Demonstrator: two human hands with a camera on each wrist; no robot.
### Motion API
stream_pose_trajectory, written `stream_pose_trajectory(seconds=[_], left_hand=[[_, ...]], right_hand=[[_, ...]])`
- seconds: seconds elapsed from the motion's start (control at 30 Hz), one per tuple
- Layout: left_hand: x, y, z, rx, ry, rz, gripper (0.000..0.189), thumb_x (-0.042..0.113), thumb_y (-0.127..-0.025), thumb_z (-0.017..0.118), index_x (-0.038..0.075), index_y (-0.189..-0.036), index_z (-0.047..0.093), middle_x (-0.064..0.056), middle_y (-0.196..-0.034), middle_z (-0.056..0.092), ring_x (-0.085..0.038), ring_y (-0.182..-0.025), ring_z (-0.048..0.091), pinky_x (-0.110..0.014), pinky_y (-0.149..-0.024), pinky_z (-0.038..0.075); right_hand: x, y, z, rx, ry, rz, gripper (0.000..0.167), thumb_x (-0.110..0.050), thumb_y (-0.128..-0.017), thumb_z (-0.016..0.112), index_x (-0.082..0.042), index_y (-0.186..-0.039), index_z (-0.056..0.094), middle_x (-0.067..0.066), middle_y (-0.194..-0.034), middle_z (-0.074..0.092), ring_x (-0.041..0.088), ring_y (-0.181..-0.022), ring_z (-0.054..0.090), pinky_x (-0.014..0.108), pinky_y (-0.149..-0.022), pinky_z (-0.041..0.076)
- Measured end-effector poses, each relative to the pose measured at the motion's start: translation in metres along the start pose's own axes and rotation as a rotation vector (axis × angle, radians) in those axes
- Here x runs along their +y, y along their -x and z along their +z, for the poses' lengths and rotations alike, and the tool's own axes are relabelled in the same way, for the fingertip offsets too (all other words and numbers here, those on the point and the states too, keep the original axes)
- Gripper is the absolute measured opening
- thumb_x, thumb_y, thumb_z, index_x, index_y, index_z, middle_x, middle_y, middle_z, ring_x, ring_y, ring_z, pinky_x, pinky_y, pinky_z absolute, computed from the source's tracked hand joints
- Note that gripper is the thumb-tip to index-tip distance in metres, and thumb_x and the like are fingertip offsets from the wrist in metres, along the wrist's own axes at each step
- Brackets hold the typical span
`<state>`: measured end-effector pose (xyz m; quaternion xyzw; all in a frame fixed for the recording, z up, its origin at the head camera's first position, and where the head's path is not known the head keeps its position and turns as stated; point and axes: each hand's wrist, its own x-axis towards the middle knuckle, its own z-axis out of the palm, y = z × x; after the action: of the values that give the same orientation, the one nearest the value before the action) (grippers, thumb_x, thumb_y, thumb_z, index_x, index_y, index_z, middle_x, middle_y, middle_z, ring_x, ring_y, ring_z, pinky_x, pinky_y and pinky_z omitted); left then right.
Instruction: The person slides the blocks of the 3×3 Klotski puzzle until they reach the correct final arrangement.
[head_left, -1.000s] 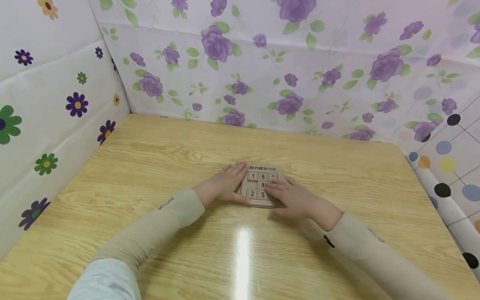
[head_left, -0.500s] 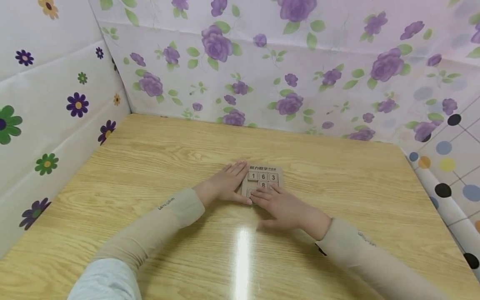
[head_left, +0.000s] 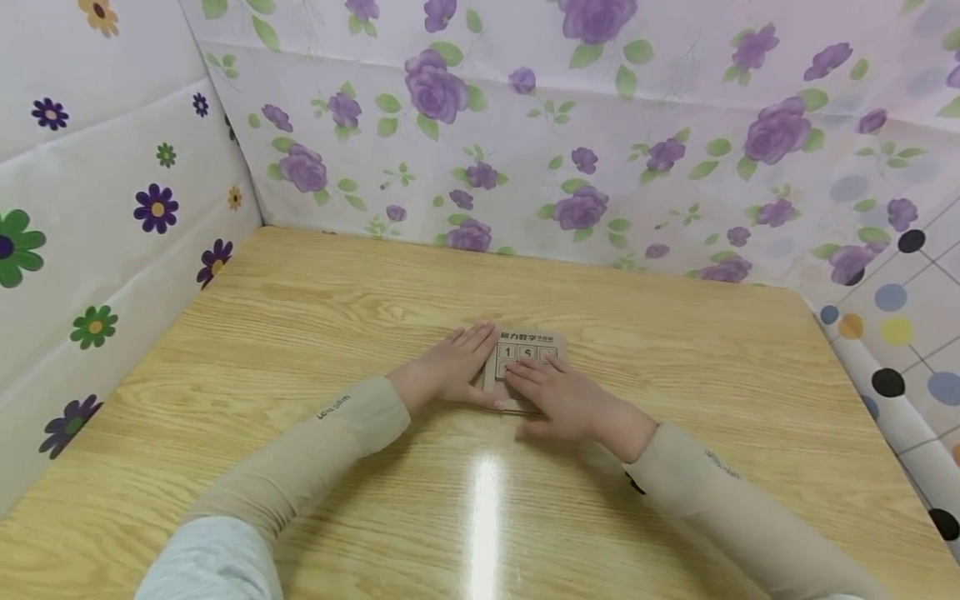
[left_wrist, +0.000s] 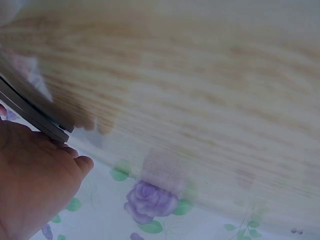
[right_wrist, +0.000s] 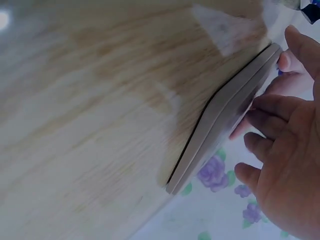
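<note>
A number sliding puzzle (head_left: pixel 532 338) lies flat on the table, its square tiles set in a wooden-looking frame with printed characters along the far edge. My left hand (head_left: pixel 453 367) rests along its left side, thumb at the near-left corner and fingers straight toward the far-left corner. Over the tiles, my right hand (head_left: pixel 573 404) presses down with outstretched fingers. Tiles 1 (head_left: pixel 507 352) and 6 (head_left: pixel 527 353) show in the top row; most of the lower tiles are covered. The right wrist view shows the puzzle's edge (right_wrist: pixel 220 117) side-on beside the right fingers.
The wood-grain table (head_left: pixel 360 292) spreads around the puzzle, with a bright light reflection (head_left: pixel 486 517) near the front. Behind stands a sheet with purple flowers (head_left: pixel 450 167). Flowered and dotted sheets flank the left and right.
My right hand has shifted left across the puzzle and then slightly away from me. The bottom-left tile has slid up into the middle-left gap. My left hand stays in place.
</note>
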<state>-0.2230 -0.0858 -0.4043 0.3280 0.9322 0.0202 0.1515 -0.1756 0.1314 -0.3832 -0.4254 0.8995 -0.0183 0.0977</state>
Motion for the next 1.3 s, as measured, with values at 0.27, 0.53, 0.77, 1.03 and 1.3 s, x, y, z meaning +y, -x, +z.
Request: stream_pose_trajectory(seconds=[0.27, 0.53, 0.77, 1.03, 1.3], left_hand=[[0.001, 0.0, 0.0, 0.003, 0.016, 0.006, 0.116, 0.077, -0.079, 0.049, 0.004, -0.152, -0.002, -0.013, -0.159, -0.007, -0.027, -0.147, -0.004, -0.041, -0.121, 0.001], [-0.002, 0.0, 0.0, 0.004, 0.024, 0.002, 0.116, 0.077, -0.078, 0.049, 0.004, -0.152, -0.002, -0.013, -0.159, -0.007, -0.027, -0.147, -0.005, -0.041, -0.121, 0.001], [-0.001, -0.001, 0.0, -0.001, 0.033, 0.003, 0.116, 0.077, -0.078, 0.049, 0.005, -0.152, -0.003, -0.013, -0.159, -0.008, -0.026, -0.147, -0.006, -0.041, -0.121, 0.0], [-0.001, 0.0, 0.0, -0.001, 0.023, 0.006, 0.115, 0.077, -0.079, 0.048, 0.004, -0.152, -0.003, -0.014, -0.159, -0.007, -0.026, -0.147, -0.006, -0.042, -0.121, 0.001], [0.0, 0.0, -0.001, 0.005, 0.026, 0.006, 0.115, 0.075, -0.079, 0.05, 0.003, -0.152, -0.001, -0.015, -0.159, -0.005, -0.027, -0.147, -0.004, -0.042, -0.121, 0.001]], right_hand=[[0.0, 0.021, 0.0, -0.001, -0.008, 0.02, 0.074, -0.048, -0.09, 0.058, 0.001, -0.143, 0.04, 0.015, -0.151, 0.035, 0.035, -0.142, 0.025, 0.055, -0.117, 0.018], [-0.001, 0.029, -0.003, 0.002, 0.001, 0.025, 0.071, -0.047, -0.09, 0.059, 0.002, -0.139, 0.045, 0.014, -0.148, 0.041, 0.034, -0.14, 0.031, 0.056, -0.116, 0.019], [-0.005, 0.02, 0.002, -0.007, -0.002, 0.009, 0.074, -0.05, -0.09, 0.058, -0.002, -0.143, 0.041, 0.012, -0.151, 0.036, 0.033, -0.142, 0.029, 0.054, -0.117, 0.018], [-0.01, 0.01, 0.002, -0.036, -0.03, -0.003, 0.078, -0.052, -0.09, 0.057, -0.003, -0.146, 0.035, 0.011, -0.155, 0.03, 0.031, -0.144, 0.023, 0.053, -0.119, 0.014], [-0.008, 0.017, 0.004, -0.014, -0.029, 0.0, 0.08, -0.05, -0.088, 0.059, -0.001, -0.146, 0.034, 0.013, -0.154, 0.03, 0.035, -0.143, 0.023, 0.054, -0.118, 0.016]])
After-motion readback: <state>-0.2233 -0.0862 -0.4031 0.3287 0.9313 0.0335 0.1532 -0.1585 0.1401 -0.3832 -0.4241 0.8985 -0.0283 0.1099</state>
